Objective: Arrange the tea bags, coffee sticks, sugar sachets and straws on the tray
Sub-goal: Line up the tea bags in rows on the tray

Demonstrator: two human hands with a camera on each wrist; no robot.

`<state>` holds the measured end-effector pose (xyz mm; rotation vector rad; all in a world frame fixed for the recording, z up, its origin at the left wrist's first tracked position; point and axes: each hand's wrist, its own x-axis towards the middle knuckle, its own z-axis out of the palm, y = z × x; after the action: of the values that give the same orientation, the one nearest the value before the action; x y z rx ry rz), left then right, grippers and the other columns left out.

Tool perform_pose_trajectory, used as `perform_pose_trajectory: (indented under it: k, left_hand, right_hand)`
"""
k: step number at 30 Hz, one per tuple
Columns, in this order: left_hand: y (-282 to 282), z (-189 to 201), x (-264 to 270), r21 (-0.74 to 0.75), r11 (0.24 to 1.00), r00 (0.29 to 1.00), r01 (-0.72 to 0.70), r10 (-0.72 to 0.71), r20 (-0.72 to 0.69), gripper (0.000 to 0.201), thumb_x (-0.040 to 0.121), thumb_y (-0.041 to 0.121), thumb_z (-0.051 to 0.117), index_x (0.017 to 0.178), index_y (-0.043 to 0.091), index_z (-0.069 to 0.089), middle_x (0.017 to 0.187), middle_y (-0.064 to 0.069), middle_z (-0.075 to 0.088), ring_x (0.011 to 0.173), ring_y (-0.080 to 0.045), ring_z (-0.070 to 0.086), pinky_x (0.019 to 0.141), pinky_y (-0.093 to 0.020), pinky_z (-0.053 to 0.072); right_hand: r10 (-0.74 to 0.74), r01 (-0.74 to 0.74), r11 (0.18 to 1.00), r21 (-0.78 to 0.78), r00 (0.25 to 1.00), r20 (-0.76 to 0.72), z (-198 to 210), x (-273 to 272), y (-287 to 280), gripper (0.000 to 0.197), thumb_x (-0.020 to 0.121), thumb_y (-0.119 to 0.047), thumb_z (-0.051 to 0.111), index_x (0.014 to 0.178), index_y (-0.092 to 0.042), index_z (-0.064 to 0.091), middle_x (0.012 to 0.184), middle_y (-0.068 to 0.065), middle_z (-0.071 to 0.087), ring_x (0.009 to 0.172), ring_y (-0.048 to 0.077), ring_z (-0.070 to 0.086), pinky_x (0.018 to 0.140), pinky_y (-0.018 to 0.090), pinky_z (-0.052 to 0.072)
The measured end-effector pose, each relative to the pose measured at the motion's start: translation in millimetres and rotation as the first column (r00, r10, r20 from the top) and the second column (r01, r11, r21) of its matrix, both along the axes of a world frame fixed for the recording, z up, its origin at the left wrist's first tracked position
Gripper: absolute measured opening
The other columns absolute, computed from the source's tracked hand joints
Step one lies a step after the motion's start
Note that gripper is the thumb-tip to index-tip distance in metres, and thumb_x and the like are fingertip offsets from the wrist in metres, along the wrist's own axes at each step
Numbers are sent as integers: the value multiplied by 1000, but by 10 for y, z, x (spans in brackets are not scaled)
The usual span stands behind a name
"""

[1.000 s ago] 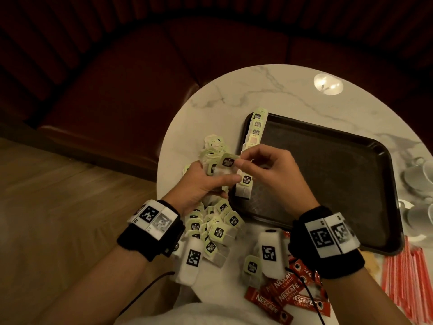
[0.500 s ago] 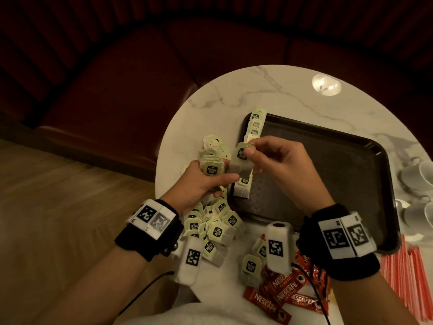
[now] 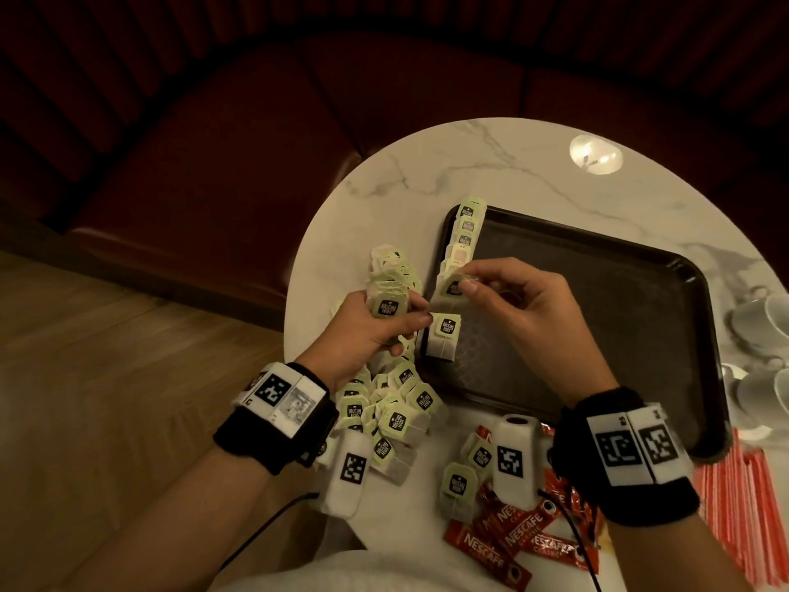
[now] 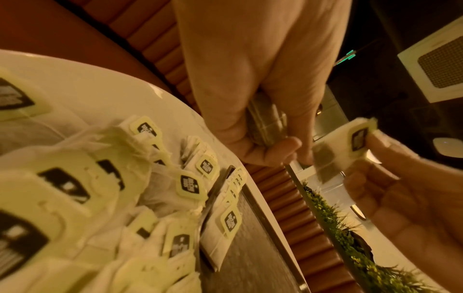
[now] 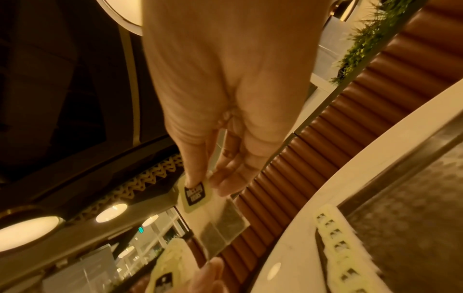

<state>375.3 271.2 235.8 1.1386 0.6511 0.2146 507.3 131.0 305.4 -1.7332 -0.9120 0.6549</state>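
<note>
the round marble table (image 3: 504, 173) carries everything, and the dark tray (image 3: 597, 318) sits on its right half, close enough that we reach it without stretching. along the tray's left edge runs a row of tea bags (image 3: 463, 237), overlapped like shingles with labels up, which we judge is the pattern we are extending toward ourselves. the loose heap of tea bags (image 3: 397, 412) lies on the table just left of the tray, feeding that row. the coffee sticks (image 3: 508, 544) lie in a red scatter by the near edge, and the straws (image 3: 743, 519) wait off the tray's right corner, both not yet arranged.

our left hand (image 3: 367, 335) curls its fingers round a small stack of tea bags (image 3: 386, 307), thumb pressed across the front, so it serves as a ready supply. our right hand (image 3: 516, 301) pinches a single tea bag (image 5: 200, 198) by its label between thumb and forefinger, the other fingers loosely bent, holding it above the tray's left edge, apart from the row's nearest bag (image 3: 444, 335).

we cannot find any sugar sachets for certain. the cups (image 3: 764, 318) are cut off at the right border, the straws run out of frame, and both wrist views are blurred.
</note>
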Motion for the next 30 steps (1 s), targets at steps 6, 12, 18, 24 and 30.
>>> perform_pose_trajectory:
  k: [6,12,18,24,30]
  left_hand:
    - [22,-79,-87,-30,998,993,-47,44,-105,18,85,15,72,102,11,69,82,1,65,71,-8,59,56,-19,49]
    - [34,-69,-128,-163,984,989,-75,53,-136,28,90,25,66,111,6,66,95,-3,67,75,-12,61,57,-23,50]
    - [23,-44,-142,-171,982,987,-84,58,-150,44,87,29,66,116,-3,63,95,-8,64,78,-15,60,60,-26,49]
    - [30,-31,-132,-207,973,987,-99,70,-145,40,88,25,66,118,-2,63,97,-7,65,74,-13,62,55,-24,50]
    - [6,19,-99,-225,972,994,-73,54,-91,55,73,45,66,109,4,64,92,-4,64,69,-11,61,55,-24,51]
  right_hand:
    - [-8,6,977,-215,1000,-7,-403,83,-135,14,93,-23,65,103,-29,73,100,-9,72,92,6,66,88,28,53]
    - [-7,-16,926,-376,998,-60,-778,68,-155,14,95,-23,63,105,-22,73,94,-9,74,90,0,67,83,18,51]
    - [-65,14,908,-418,992,-107,-980,108,-88,10,95,-22,64,101,-24,71,93,-6,73,86,1,65,83,23,50]
    - [-160,108,898,-426,983,-87,-1038,145,-62,13,90,-21,70,103,-21,72,94,5,71,92,18,68,88,36,57]
    - [-234,190,892,-409,971,-59,-907,122,-94,13,89,-26,71,101,-21,68,93,-3,68,90,7,65,74,18,52]
